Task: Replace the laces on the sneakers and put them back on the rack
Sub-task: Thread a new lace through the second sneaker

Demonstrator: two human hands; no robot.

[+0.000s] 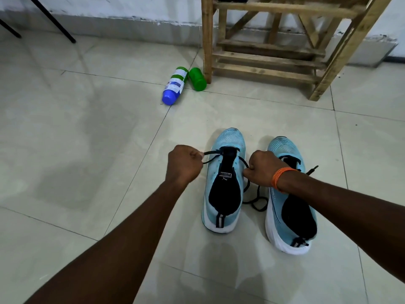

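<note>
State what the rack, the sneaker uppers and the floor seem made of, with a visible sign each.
Rack: likely bare wood, grain and rough slats.
Sneaker uppers: seemingly knit mesh, matte, fine woven texture.
Floor: probably glazed ceramic tile, grout lines, glossy reflections.

Open pale tiled floor (76, 128) left of the slatted wooden rack (263, 60); blue-capped white bottle (174, 87) and green plastic bottle (197, 79) lie beside its leg.
</note>
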